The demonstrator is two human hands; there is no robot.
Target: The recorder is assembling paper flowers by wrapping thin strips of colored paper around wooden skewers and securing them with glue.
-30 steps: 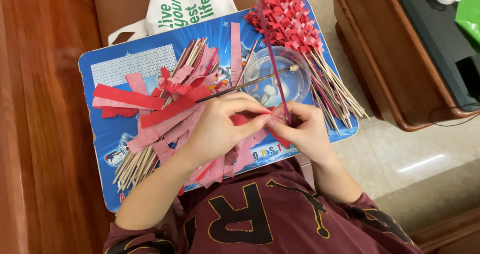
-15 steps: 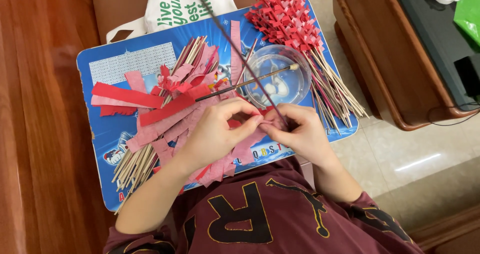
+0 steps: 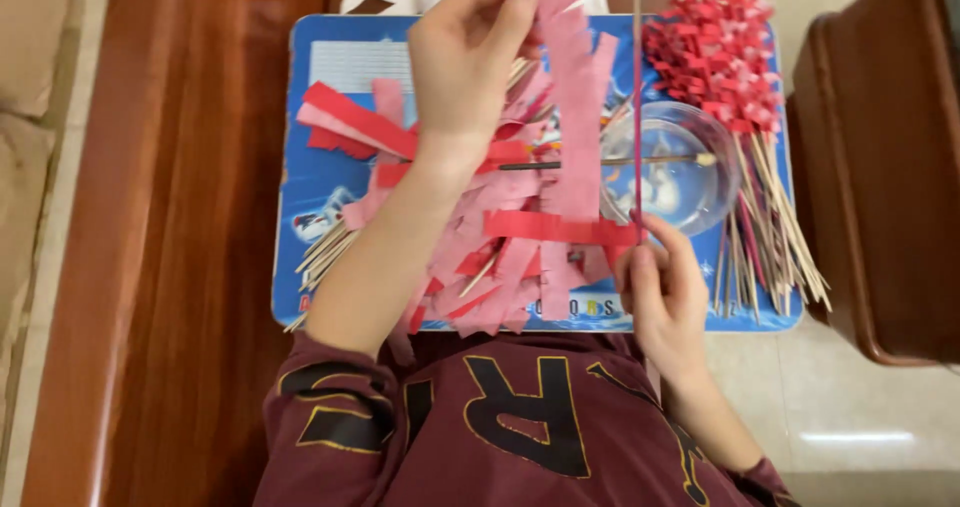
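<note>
While our left hand (image 3: 465, 62) pinches the top of a fringed pink paper strip (image 3: 572, 107) above the blue printed counter (image 3: 320, 182), our right hand (image 3: 662, 292) pinches a thin red-wrapped stick (image 3: 637, 97) upright. The strip's lower end seems to meet the stick, near the clear glass bowl (image 3: 672, 162).

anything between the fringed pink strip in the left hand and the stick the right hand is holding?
Nothing visible. The left hand pinches the fringed pink strip by its top edge; it hangs just left of the thin stick, which the right hand holds upright. Only open air shows between them; the glass bowl lies underneath.
</note>
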